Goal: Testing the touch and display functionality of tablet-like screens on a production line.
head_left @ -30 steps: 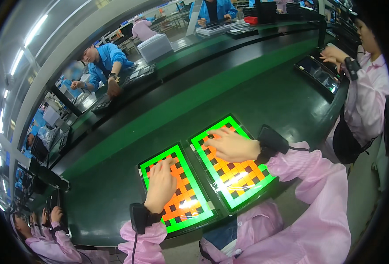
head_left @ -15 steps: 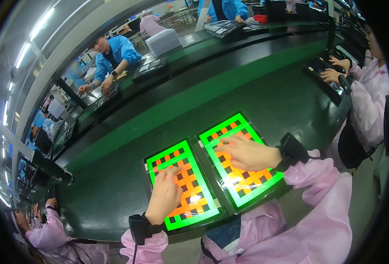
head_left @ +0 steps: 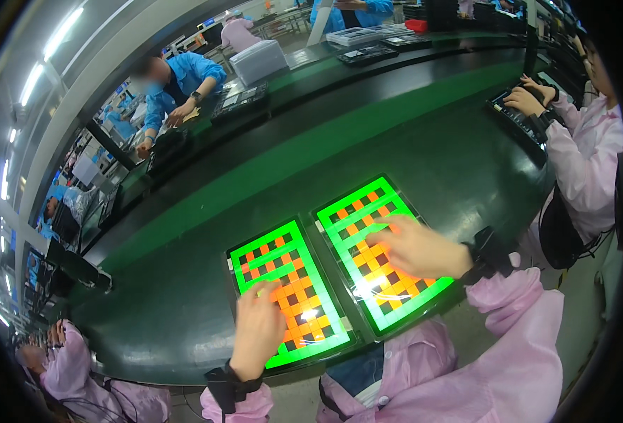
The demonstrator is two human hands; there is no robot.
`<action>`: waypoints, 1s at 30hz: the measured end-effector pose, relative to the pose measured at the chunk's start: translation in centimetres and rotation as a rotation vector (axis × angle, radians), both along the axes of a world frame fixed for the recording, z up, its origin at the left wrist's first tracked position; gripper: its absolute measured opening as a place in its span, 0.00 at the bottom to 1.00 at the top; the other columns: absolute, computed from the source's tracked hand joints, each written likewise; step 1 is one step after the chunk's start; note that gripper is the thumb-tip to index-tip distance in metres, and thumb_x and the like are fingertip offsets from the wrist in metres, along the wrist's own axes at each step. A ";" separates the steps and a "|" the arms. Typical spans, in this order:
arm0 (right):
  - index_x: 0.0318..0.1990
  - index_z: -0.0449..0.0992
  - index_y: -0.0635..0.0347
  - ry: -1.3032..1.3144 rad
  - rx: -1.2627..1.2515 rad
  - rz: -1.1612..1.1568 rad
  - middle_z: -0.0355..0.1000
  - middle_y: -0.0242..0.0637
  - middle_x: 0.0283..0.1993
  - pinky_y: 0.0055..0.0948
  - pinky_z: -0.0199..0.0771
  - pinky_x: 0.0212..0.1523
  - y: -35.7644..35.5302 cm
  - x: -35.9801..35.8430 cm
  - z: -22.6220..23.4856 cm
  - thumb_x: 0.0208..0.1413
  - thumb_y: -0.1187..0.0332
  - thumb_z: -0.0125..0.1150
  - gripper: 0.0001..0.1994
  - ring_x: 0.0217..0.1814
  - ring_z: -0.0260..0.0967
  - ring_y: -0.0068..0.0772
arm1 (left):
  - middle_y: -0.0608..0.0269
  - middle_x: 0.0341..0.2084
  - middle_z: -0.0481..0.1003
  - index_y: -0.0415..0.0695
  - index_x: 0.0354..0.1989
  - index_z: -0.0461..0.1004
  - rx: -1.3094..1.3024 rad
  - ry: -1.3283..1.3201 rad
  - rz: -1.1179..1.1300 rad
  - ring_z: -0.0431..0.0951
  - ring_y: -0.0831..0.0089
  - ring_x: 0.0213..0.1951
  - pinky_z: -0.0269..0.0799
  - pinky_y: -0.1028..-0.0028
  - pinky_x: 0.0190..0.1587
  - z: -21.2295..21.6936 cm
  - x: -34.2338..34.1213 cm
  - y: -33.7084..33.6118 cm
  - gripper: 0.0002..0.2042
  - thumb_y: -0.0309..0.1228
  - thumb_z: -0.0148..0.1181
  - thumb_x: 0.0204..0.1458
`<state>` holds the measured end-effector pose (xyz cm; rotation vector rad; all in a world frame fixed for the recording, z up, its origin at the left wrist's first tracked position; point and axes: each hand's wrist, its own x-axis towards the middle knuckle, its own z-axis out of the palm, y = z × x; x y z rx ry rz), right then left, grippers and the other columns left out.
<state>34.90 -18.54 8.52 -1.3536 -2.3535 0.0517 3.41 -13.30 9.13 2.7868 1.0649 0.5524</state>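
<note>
Two flat tablets lie side by side before me, their lit screens bordered in green around orange and dark squares. Over the lower left part of the left tablet (head_left: 301,299) is my left hand (head_left: 256,324), its index finger stretched to the screen and the other fingers loosely bent. My right hand (head_left: 424,248) reaches over the right tablet (head_left: 378,264) from its right side, fingers forward and slightly blurred. Neither hand holds anything. Whether each fingertip actually touches the glass cannot be made out. Green bands cross both grids near the fingers.
The tablets rest on a dark green work surface (head_left: 170,282). At the right, a person in pink handles a dark device (head_left: 519,127); another sits at far left. Across a raised ledge, a person in blue (head_left: 184,77) works beside a white stack (head_left: 258,63) and dark panels (head_left: 368,55).
My left hand has drawn slightly left and toward me; my right hand has slid right. Another green band has appeared across each tablet's grid.
</note>
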 end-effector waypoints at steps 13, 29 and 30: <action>0.47 0.68 0.63 -0.044 -0.003 -0.211 0.68 0.41 0.47 0.43 0.59 0.57 -3.5 2.2 0.7 0.48 0.72 0.53 0.17 0.56 0.58 0.50 | 0.50 0.43 0.69 0.37 0.45 0.66 -0.011 0.021 0.251 0.66 0.52 0.47 0.59 0.59 0.51 0.3 -2.6 -2.2 0.18 0.18 0.51 0.41; 0.46 0.68 0.67 0.041 -0.053 -0.102 0.70 0.46 0.44 0.46 0.57 0.58 -5.8 1.2 1.0 0.47 0.72 0.52 0.16 0.56 0.60 0.46 | 0.49 0.45 0.69 0.38 0.49 0.66 -0.038 0.066 0.217 0.66 0.51 0.47 0.59 0.60 0.52 1.1 -3.4 -5.5 0.17 0.22 0.50 0.48; 0.46 0.68 0.67 0.046 -0.056 -0.102 0.70 0.46 0.44 0.46 0.57 0.58 -5.8 0.2 0.7 0.47 0.72 0.52 0.16 0.56 0.60 0.46 | 0.49 0.45 0.69 0.38 0.49 0.66 -0.040 0.066 0.214 0.66 0.51 0.47 0.59 0.60 0.52 0.9 -2.7 -5.8 0.17 0.22 0.50 0.48</action>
